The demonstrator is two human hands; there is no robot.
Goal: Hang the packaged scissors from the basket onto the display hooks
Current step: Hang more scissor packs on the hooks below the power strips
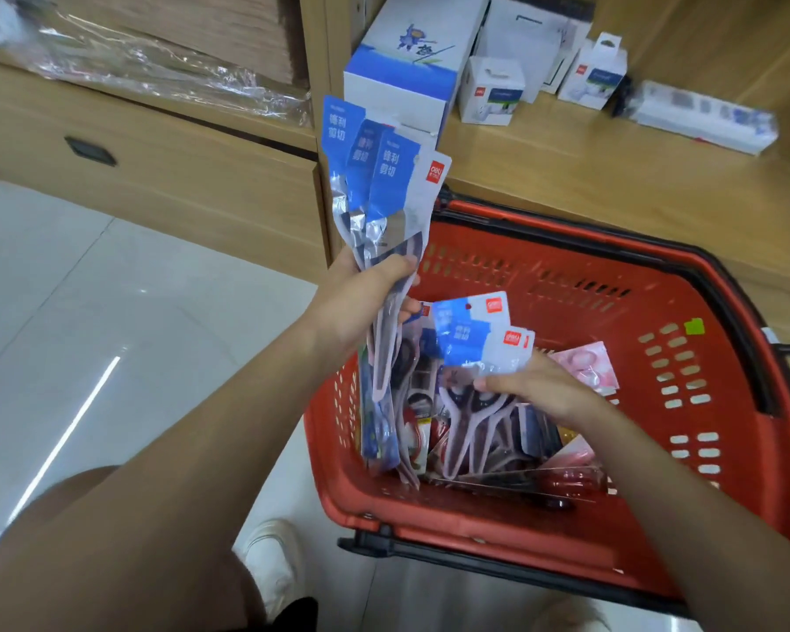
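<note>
Apparently mid-gathering, nothing hung as far as shown. Fanned bundle of blue-and-white packaged scissors [384, 184] gripped in curled left hand [366, 289], held above the left rim of the red perforated plastic basket [566, 275]. Inside the basket, right hand [534, 385] closed around a few more packs [470, 330], others lying underneath. No display hooks visible.

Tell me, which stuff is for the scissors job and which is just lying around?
For the job: raised scissors packs held in the left hand; lower scissors packs gripped by the right hand; red basket.

Lying about: white boxes on the shelf; clear wrap; drawer.
</note>
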